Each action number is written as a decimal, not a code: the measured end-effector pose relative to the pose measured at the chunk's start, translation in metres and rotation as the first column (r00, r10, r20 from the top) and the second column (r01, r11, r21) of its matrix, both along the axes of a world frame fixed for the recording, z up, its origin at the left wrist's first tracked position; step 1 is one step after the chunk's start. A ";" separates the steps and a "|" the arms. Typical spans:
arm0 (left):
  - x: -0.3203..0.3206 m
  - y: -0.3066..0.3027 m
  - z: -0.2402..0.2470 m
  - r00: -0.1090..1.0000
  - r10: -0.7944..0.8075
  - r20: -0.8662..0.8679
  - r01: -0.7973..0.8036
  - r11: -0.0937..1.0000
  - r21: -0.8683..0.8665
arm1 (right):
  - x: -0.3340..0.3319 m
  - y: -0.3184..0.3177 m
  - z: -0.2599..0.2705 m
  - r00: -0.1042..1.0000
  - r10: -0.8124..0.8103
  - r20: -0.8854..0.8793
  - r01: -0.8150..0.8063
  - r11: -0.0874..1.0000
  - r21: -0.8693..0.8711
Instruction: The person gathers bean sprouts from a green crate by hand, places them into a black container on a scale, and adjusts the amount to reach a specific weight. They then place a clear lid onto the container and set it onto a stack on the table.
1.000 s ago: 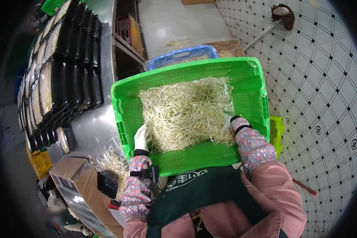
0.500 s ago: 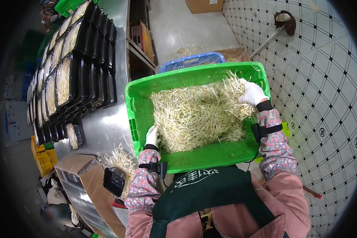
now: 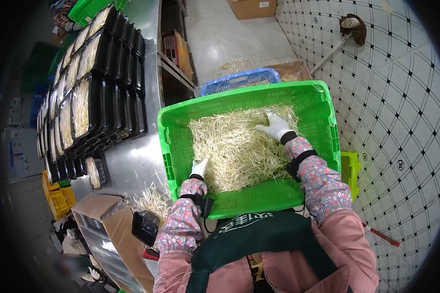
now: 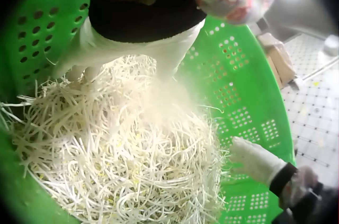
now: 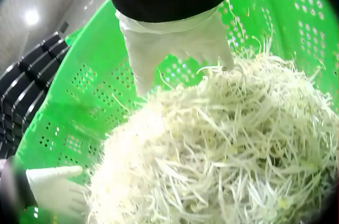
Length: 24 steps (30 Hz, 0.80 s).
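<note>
with the right hand [image 3: 276,128] spread loosely over the sprouts [image 3: 230,158] in the green basket [image 3: 264,198] and the left hand [image 3: 199,167] unclenched at their edge, gentle fingers should slide under strands rather than crush them.

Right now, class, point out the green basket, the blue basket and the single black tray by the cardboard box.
Green basket [image 3: 259,197]: head view, on its near inner wall.
Blue basket [image 3: 239,79]: head view, on its visible inner side.
Black tray [image 3: 144,228]: head view, on its middle.
</note>
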<state>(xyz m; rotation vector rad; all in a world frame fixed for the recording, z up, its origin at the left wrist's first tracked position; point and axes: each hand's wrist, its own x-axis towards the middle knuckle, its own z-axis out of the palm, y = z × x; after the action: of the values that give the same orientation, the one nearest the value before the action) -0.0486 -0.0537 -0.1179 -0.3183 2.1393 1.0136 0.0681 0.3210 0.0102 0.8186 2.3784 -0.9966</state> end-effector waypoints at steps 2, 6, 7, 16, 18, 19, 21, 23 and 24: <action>0.007 0.022 0.004 0.999 0.029 0.014 -0.030 0.995 0.093 | 0.001 -0.022 -0.035 0.994 0.036 -0.105 -0.022 0.991 0.133; 0.039 0.056 -0.031 0.974 0.183 0.133 -0.225 0.844 0.487 | -0.005 -0.085 -0.011 0.982 0.183 0.051 -0.181 0.983 -0.034; 0.044 0.066 -0.019 0.953 0.207 0.221 -0.296 0.792 0.534 | -0.002 -0.100 -0.020 0.995 0.052 0.083 -0.046 0.996 -0.072; 0.038 0.101 0.159 0.949 0.262 0.174 -0.302 0.599 0.741 | -0.006 -0.099 0.017 0.904 -0.401 -0.149 0.114 0.561 -0.820; 0.027 0.106 0.148 0.801 0.216 0.558 -0.553 0.624 0.552 | -0.013 -0.102 -0.004 0.887 -0.460 0.026 0.169 0.272 -0.947; 0.023 0.096 0.117 0.882 0.117 0.457 -0.413 0.658 0.629 | -0.013 -0.106 -0.028 0.899 -0.437 -0.038 0.175 0.437 -0.882; 0.015 0.087 0.089 0.935 0.020 0.354 -0.272 0.680 0.681 | -0.013 -0.086 -0.022 0.888 -0.460 0.006 0.201 0.378 -0.903; 0.014 0.084 0.108 0.956 0.036 0.291 -0.183 0.849 0.495 | -0.002 -0.070 -0.004 0.881 -0.464 0.091 0.318 0.437 -0.841; 0.013 0.077 0.102 0.991 -0.003 0.136 -0.053 0.915 0.401 | 0.008 -0.062 -0.046 0.908 -0.408 -0.096 0.234 0.683 -0.692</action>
<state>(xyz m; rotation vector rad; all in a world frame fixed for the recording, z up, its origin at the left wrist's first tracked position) -0.0361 0.0236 -0.0163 -0.2047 1.7558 1.3776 0.0759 0.2588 -0.0357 0.8664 1.8156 -2.0507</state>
